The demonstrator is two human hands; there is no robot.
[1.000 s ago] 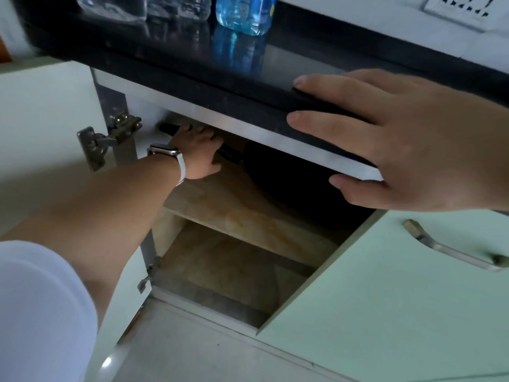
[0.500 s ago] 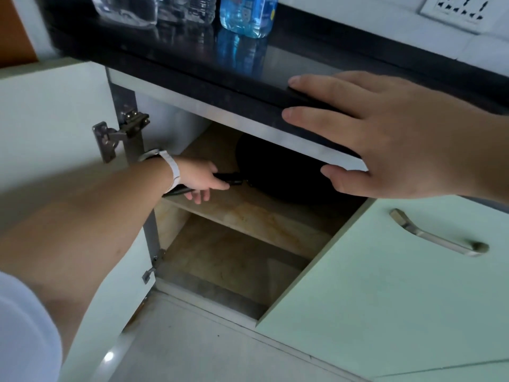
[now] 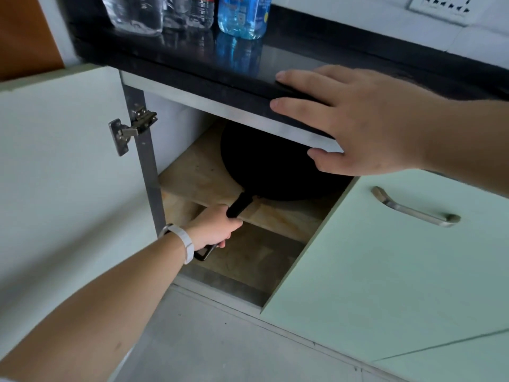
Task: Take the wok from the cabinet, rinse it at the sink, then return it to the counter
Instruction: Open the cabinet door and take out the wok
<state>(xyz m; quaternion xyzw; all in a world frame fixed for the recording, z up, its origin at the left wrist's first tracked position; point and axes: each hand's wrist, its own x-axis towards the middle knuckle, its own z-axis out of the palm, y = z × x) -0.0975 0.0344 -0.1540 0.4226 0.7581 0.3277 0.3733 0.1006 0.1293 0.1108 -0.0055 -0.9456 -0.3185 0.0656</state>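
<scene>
Clearance is the main worry here. The wok (image 3: 275, 166) sits on the upper shelf (image 3: 192, 177) of the open cabinet, its bowl mostly under the counter (image 3: 192, 70), its handle poking out over the shelf edge. The left hand (image 3: 213, 230) is clamped around that handle; the right hand (image 3: 355, 119) lies flat, fingers spread, on the counter edge, holding nothing. Pulled out at an upward tilt, the rim could likely knock the metal strip under the counter. Held by the handle end alone, the heavy bowl may dip as it leaves the shelf and twist in the grip. The closed door (image 3: 385, 257) to the right also narrows the exit.
</scene>
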